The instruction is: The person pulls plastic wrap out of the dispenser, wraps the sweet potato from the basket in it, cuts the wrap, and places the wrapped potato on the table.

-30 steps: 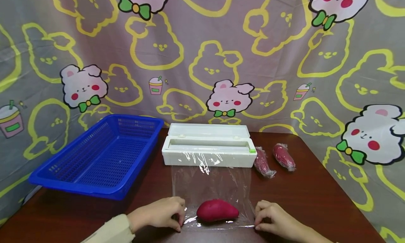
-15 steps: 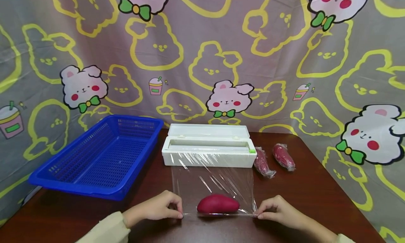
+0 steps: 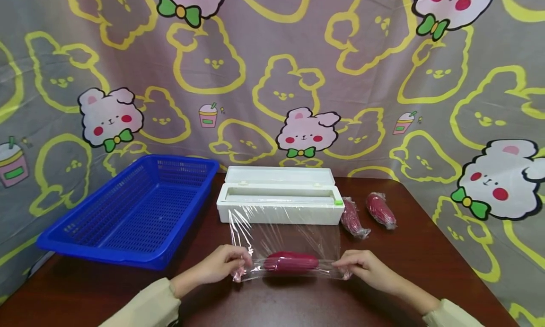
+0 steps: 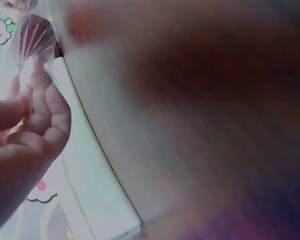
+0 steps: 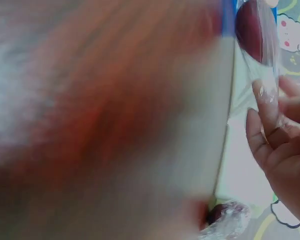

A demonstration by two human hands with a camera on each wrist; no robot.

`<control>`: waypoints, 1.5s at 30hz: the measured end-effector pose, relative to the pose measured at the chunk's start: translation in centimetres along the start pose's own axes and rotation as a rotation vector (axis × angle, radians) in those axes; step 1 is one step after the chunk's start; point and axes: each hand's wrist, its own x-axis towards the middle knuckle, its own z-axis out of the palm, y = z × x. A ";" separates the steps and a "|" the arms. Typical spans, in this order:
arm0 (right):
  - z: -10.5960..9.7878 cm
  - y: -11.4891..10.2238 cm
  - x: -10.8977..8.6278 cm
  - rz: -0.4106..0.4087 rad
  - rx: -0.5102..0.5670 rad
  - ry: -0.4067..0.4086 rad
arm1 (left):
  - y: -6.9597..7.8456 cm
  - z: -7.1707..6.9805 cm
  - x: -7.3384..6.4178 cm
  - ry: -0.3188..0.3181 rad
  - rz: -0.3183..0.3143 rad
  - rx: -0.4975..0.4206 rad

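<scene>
A red-skinned sweet potato (image 3: 291, 262) lies across the cling film (image 3: 289, 237), near the front of the table, with film drawn over it. The film runs back to a white dispenser box (image 3: 281, 216) whose lid stands raised. At the film's left corner my left hand (image 3: 221, 265) pinches the gathered plastic. My right hand (image 3: 369, 269) pinches the right corner. Both wrist views show film stretched from the fingers to the sweet potato; there my left hand (image 4: 32, 130) and right hand (image 5: 285, 145) have curled fingers.
On the left stands a blue plastic basket (image 3: 170, 213) with nothing in it. Two wrapped sweet potatoes, one nearer (image 3: 352, 219) and one farther (image 3: 381, 209), lie right of the box. A cartoon-print curtain (image 3: 255, 43) hangs behind the dark table (image 3: 404, 251).
Both hands have lifted the film's front edge and carried it back over the sweet potato, away from me. The sweet potato has shifted slightly toward the box.
</scene>
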 end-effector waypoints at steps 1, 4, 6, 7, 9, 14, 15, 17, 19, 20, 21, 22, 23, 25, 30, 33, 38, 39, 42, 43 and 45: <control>-0.1 0.0 0.2 -0.003 -0.036 -0.004 | 0.0 0.0 0.1 0.002 -0.009 -0.011; -0.3 -0.5 0.6 0.059 -0.111 -0.010 | 0.1 0.0 0.3 0.034 -0.011 0.003; -0.4 -0.9 0.9 0.114 -0.162 -0.011 | 0.1 0.0 0.5 0.057 -0.003 0.031; -0.4 -0.9 1.1 0.132 -0.197 -0.013 | 0.2 0.0 0.6 0.061 0.002 0.048; -0.5 -0.9 1.4 0.159 -0.256 -0.018 | 0.4 0.0 0.9 0.071 0.011 0.100; -0.4 -0.3 2.0 0.179 -0.440 -0.046 | 0.6 0.4 1.7 0.085 0.045 0.273; -0.4 -0.2 2.1 0.186 -0.471 -0.057 | 0.5 0.4 1.9 0.088 0.060 0.315; -0.3 -0.1 2.4 0.205 -0.542 -0.069 | 0.5 0.5 2.2 0.099 0.081 0.383; -0.1 0.0 2.6 0.205 -0.638 -0.064 | 0.3 0.6 2.6 0.107 0.116 0.479; -0.1 0.1 2.7 0.198 -0.690 -0.054 | 0.3 0.5 2.7 0.110 0.126 0.526; 0.0 0.1 2.8 0.184 -0.744 -0.032 | 0.2 0.5 2.9 0.115 0.138 0.566; 0.1 0.1 2.9 0.168 -0.797 -0.005 | 0.2 0.5 3.0 0.122 0.150 0.595; 0.2 0.2 3.1 0.150 -0.843 0.024 | 0.1 0.5 3.1 0.131 0.164 0.621; 0.2 0.2 3.3 0.122 -0.894 0.074 | 0.1 0.4 3.2 0.151 0.188 0.644; -0.1 0.1 3.6 0.154 -0.837 0.119 | 0.2 0.2 3.5 0.199 0.182 0.628; -0.5 -0.2 3.8 0.215 -0.765 0.121 | 0.2 -0.1 3.7 0.195 0.137 0.533; -1.3 -0.7 4.5 0.211 -0.737 0.119 | 0.2 -0.9 4.0 0.208 0.095 0.343; -1.5 -0.8 4.7 0.196 -0.743 0.117 | 0.3 -1.0 4.0 0.217 0.097 0.330; -1.8 -1.0 5.3 0.156 -0.788 0.115 | 0.3 -1.2 4.3 0.244 0.113 0.326; -1.9 -1.1 5.4 0.156 -0.802 0.115 | 0.3 -1.2 4.3 0.251 0.116 0.325; -2.1 -1.2 5.7 0.163 -0.833 0.112 | 0.3 -1.2 4.6 0.251 0.122 0.303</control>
